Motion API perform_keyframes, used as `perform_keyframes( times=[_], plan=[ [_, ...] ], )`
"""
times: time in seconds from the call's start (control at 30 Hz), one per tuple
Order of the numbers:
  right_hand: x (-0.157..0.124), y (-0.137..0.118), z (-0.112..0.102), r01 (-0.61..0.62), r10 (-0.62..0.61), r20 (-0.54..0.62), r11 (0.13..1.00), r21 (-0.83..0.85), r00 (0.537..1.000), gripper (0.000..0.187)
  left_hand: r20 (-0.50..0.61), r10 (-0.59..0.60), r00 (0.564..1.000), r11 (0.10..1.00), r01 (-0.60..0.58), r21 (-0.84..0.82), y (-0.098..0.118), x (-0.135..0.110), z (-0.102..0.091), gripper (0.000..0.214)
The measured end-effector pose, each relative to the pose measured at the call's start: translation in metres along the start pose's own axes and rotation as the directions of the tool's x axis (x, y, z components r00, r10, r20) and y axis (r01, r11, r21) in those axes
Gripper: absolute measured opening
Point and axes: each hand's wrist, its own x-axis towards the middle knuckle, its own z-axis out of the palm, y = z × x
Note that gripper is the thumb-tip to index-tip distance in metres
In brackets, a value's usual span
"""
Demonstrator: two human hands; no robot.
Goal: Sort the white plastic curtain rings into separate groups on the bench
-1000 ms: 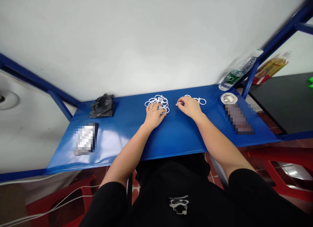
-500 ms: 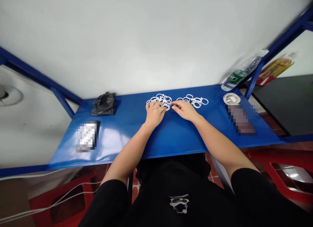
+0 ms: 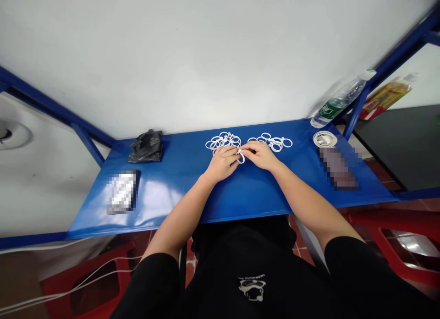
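Between my two hands is a white plastic ring [image 3: 241,158] with a small knob, like a curtain ring. My left hand [image 3: 222,164] grips it from the left with its fingers closed. From the right, the thumb and forefinger of my right hand [image 3: 261,156] pinch its upper part. A pile of similar white rings [image 3: 224,139] lies just behind my left hand, partly covered by its fingers. Behind and right of my right hand is a second, looser group of rings [image 3: 276,144].
The blue table [image 3: 185,181] meets a white wall. On its left are a black plastic bag [image 3: 147,146] and a blurred pale packet [image 3: 123,190]. On its right stand a water bottle [image 3: 338,101], a coiled white cable [image 3: 325,139] and a blurred dark slab [image 3: 339,167].
One ring has come out of the left pile toward me and is now between my hands. My left hand has shifted slightly right and nearer, and my hands now meet at the ring.
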Motion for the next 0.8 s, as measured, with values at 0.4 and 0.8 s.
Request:
perform_keyframes(
  times=[0.4,0.8],
  plan=[
    [0.000,0.002,-0.001,-0.017,0.014,-0.077,0.999,-0.042,0.997,0.016,-0.137,-0.110,0.984,0.993,0.114,0.017,-0.008,-0.002,0.000,0.016],
    [0.001,0.011,-0.026,-0.180,0.062,-0.431,0.955,-0.237,0.900,0.014,-0.151,-0.342,0.928,0.936,0.351,0.039,-0.013,-0.005,0.004,0.019]
  ],
)
